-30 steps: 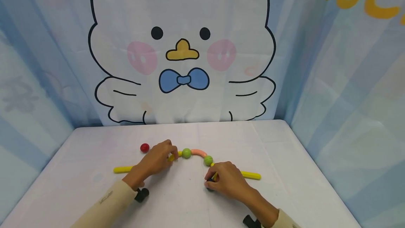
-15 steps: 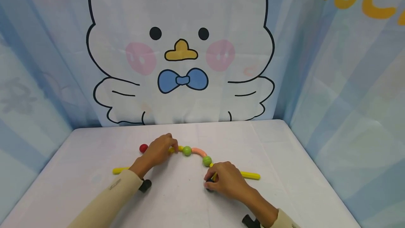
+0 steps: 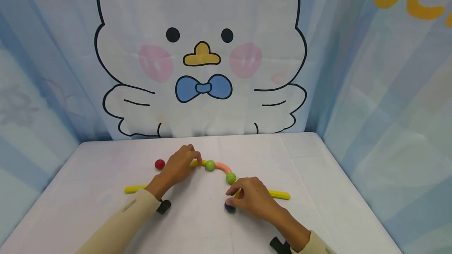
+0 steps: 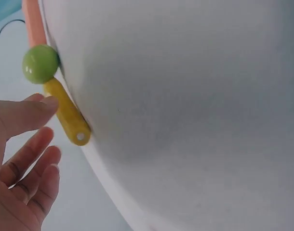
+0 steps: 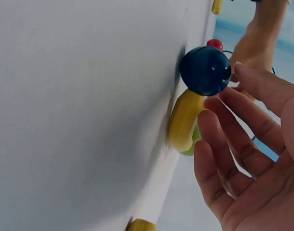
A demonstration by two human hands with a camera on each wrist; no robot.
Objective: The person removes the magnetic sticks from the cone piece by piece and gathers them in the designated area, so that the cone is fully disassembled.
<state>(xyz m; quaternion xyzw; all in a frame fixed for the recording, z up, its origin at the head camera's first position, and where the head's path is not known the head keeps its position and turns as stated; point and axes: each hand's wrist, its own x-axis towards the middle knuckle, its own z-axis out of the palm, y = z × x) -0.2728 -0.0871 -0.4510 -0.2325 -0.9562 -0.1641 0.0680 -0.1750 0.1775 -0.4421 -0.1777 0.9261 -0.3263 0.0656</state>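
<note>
A curved chain of magnetic building pieces lies on the table. An orange curved stick (image 3: 223, 166) links two green balls (image 3: 210, 165). From the left green ball runs a yellow stick (image 4: 67, 113), which my left hand (image 3: 178, 166) pinches, thumb on its near side and index finger mostly hidden behind. A second yellow stick (image 5: 183, 120) leads from the right green ball to a dark blue ball (image 5: 205, 71) at the chain's near end. My right hand (image 3: 254, 199) is around this end with fingers spread loosely, thumb tip beside the blue ball.
A loose red ball (image 3: 159, 164) sits beyond my left wrist. One yellow stick (image 3: 134, 189) lies to the left, partly behind my left forearm, and another (image 3: 279, 195) to the right of my right hand. A curtain with a cartoon bird (image 3: 201, 109) hangs behind the white table (image 3: 197, 226).
My left hand has moved away from me and slightly right, shifting the left end of the chain. My right thumb and fingers have loosened from the blue ball, showing more of it.
</note>
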